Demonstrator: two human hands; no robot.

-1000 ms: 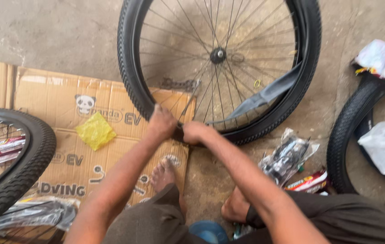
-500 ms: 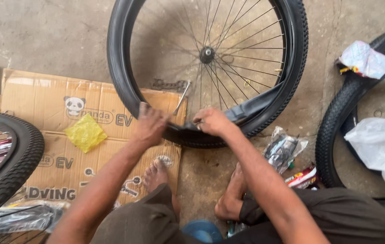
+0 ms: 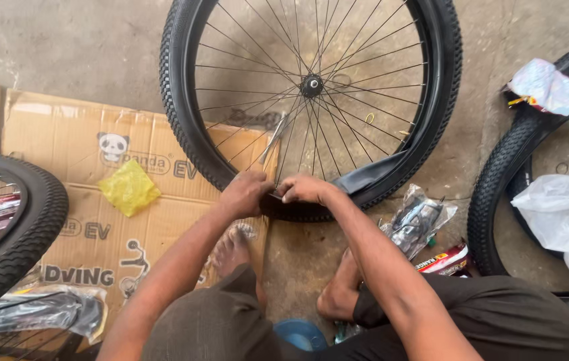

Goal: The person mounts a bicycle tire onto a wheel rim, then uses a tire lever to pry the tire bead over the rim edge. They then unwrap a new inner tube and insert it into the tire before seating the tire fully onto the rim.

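Both hands meet at the near rim of the spoked bicycle wheel [image 3: 311,100] lying on the floor: the left hand [image 3: 245,194] and right hand [image 3: 306,190] each have their grip pinched on the tyre's edge. To their right, a length of inner tube [image 3: 374,175] bulges out unseated; elsewhere the tyre looks seated.

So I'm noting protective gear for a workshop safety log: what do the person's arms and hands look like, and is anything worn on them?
Both arms are bare from the hands up to where they leave the picture: no sleeves show. The left hand and right hand have no gloves. No watch, bracelet or ring shows, though the fingers are partly hidden. The forearms look lean. The feet below are bare too.
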